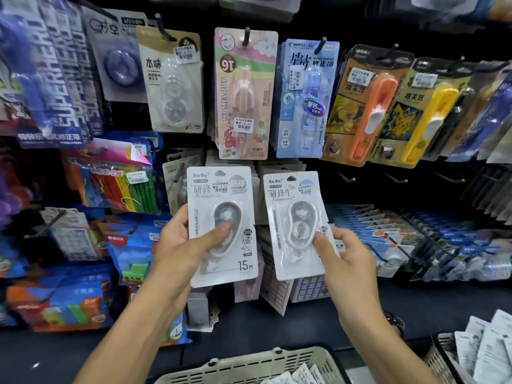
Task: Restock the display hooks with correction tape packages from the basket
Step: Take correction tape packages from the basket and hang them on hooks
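My left hand (182,245) grips a white correction tape package with a grey dispenser (221,195), thumb pressed on the blister. My right hand (343,259) pinches a second white package with a pale dispenser (291,209) by its lower right edge. Both packages are held upright in front of the middle row of the display. The beige basket (249,361) sits below at the bottom edge with several white packages (293,376) inside. Bare black hooks (346,177) stick out to the right of the held packages.
The upper row holds hanging correction tape cards: a pink My Melody one (243,92), a blue one (304,98), orange (365,106) and yellow (421,112) ones. Coloured stationery packs (116,187) hang at left. A second basket (443,353) with white packs sits at bottom right.
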{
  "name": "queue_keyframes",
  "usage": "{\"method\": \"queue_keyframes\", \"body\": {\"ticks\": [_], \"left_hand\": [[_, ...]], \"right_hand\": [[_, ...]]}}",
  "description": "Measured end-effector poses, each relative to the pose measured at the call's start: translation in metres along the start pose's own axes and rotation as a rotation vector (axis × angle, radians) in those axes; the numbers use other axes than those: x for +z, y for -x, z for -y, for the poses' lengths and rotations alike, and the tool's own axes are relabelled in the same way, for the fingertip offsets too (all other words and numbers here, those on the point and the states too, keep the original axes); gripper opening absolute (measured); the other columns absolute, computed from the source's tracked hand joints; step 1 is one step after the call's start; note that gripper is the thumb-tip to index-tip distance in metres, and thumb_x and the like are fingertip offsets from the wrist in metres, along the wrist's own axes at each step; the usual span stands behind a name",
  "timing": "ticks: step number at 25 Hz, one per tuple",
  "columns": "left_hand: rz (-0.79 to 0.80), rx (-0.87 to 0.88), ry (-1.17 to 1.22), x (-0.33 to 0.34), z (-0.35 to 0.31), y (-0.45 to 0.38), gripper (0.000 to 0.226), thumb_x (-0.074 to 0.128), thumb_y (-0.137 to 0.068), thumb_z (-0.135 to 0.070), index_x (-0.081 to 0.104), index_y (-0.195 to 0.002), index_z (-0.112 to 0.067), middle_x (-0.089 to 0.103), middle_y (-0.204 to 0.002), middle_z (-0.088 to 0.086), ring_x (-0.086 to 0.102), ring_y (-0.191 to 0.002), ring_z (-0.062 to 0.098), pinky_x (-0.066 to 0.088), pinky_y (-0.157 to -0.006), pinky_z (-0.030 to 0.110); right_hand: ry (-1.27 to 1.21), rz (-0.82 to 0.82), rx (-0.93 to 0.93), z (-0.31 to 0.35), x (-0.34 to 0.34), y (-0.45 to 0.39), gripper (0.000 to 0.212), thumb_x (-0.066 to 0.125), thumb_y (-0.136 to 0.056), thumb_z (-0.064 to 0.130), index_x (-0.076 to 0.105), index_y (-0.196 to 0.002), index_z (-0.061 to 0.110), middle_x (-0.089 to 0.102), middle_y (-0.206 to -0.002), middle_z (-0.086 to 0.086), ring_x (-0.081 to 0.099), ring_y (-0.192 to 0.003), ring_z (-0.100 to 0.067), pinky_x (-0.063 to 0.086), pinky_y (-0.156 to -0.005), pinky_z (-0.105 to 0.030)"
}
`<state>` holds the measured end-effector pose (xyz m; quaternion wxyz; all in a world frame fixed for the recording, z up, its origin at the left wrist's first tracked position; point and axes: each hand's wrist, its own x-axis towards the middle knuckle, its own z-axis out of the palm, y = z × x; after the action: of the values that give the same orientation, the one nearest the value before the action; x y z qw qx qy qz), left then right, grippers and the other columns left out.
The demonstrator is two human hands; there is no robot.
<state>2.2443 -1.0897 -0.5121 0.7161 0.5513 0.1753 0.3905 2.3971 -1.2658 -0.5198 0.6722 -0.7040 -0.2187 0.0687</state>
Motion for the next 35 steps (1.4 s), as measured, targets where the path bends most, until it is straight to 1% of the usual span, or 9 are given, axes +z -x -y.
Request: {"method": "queue_keyframes", "body": {"ticks": [6,12,16,21,23,26,29,31,35], "left_hand": [[-0.020,0.016,-0.015,0.003,-0.001,0.002,0.052,0.082,-0.067,-0.014,0.069,-0.117,-0.021,0.079,-0.111,0.005,0.076,-0.101,0.026,0.060,-0.087,0.043],[-0.010,0.016,-0.005,0.006,-0.003,0.004,0.048,0.079,-0.071,-0.011,0.069,-0.118,-0.020,0.079,-0.111,0.005,0.076,-0.101,0.025,0.062,-0.085,0.041],[-0.020,0.013,0.004,0.007,-0.002,0.005,0.046,0.078,-0.072,-0.010,0.069,-0.117,-0.020,0.079,-0.111,0.006,0.076,-0.101,0.026,0.061,-0.087,0.043],[-0.037,0.002,0.007,0.009,0.000,0.004,0.047,0.079,-0.071,-0.012,0.069,-0.116,-0.020,0.078,-0.112,0.005,0.076,-0.102,0.027,0.059,-0.088,0.044],[-0.040,0.011,0.028,0.010,0.000,0.004,0.047,0.079,-0.071,-0.014,0.069,-0.116,-0.021,0.078,-0.112,0.004,0.076,-0.100,0.024,0.063,-0.079,0.038],[-0.046,0.015,0.041,0.012,0.004,0.003,0.046,0.078,-0.072,-0.019,0.068,-0.117,-0.022,0.079,-0.111,0.001,0.077,-0.097,0.020,0.062,-0.071,0.030],[0.097,-0.037,-0.164,0.028,0.012,0.006,0.041,0.080,-0.078,-0.035,0.066,-0.116,-0.037,0.077,-0.114,-0.009,0.075,-0.103,0.013,0.058,-0.077,0.030],[0.154,-0.026,-0.313,0.037,0.013,0.009,0.030,0.078,-0.081,-0.051,0.065,-0.108,-0.048,0.075,-0.114,-0.016,0.071,-0.106,0.006,0.055,-0.078,0.025],[0.023,0.380,-1.210,0.024,0.011,-0.010,0.055,0.053,-0.087,-0.068,0.049,-0.135,-0.041,0.043,-0.152,-0.017,0.032,-0.141,0.013,0.033,-0.115,0.043]], "right_hand": [[0.004,-0.166,0.069,-0.003,-0.008,0.000,0.017,0.070,-0.090,0.043,0.062,-0.087,0.028,0.075,-0.075,0.004,0.064,-0.056,-0.006,0.043,-0.054,-0.027],[-0.026,-0.093,0.069,0.006,-0.007,0.001,0.015,0.071,-0.090,0.041,0.063,-0.086,0.029,0.076,-0.078,-0.002,0.064,-0.059,-0.015,0.047,-0.053,-0.033],[-0.214,-0.099,0.236,0.010,-0.012,0.001,0.025,0.075,-0.089,0.036,0.060,-0.094,0.017,0.072,-0.069,-0.002,0.049,-0.043,-0.009,0.033,-0.037,-0.022],[-0.192,0.016,0.185,0.011,-0.012,0.000,0.018,0.069,-0.095,0.025,0.057,-0.109,0.026,0.066,-0.065,0.004,0.047,-0.043,-0.002,0.035,-0.038,-0.019],[-0.307,0.128,0.332,0.007,-0.007,0.003,0.033,0.065,-0.096,0.010,0.052,-0.120,0.028,0.073,-0.081,0.001,0.061,-0.056,-0.011,0.045,-0.042,-0.025],[-0.285,0.203,0.367,-0.003,0.001,0.014,0.052,0.068,-0.095,0.014,0.043,-0.135,0.038,0.067,-0.122,0.000,0.072,-0.100,-0.022,0.062,-0.072,-0.037],[-0.194,0.410,0.147,0.000,0.024,0.024,0.053,0.071,-0.093,0.019,0.044,-0.132,0.044,0.072,-0.122,0.007,0.070,-0.109,-0.014,0.059,-0.087,-0.030],[-0.217,0.419,0.041,0.003,0.036,0.021,0.051,0.070,-0.093,0.010,0.046,-0.130,0.037,0.075,-0.116,0.001,0.071,-0.108,-0.019,0.059,-0.088,-0.032],[-0.294,0.227,0.024,0.009,0.020,0.004,0.050,0.068,-0.094,0.010,0.050,-0.126,0.043,0.077,-0.109,0.002,0.075,-0.094,-0.020,0.059,-0.065,-0.026]]}}
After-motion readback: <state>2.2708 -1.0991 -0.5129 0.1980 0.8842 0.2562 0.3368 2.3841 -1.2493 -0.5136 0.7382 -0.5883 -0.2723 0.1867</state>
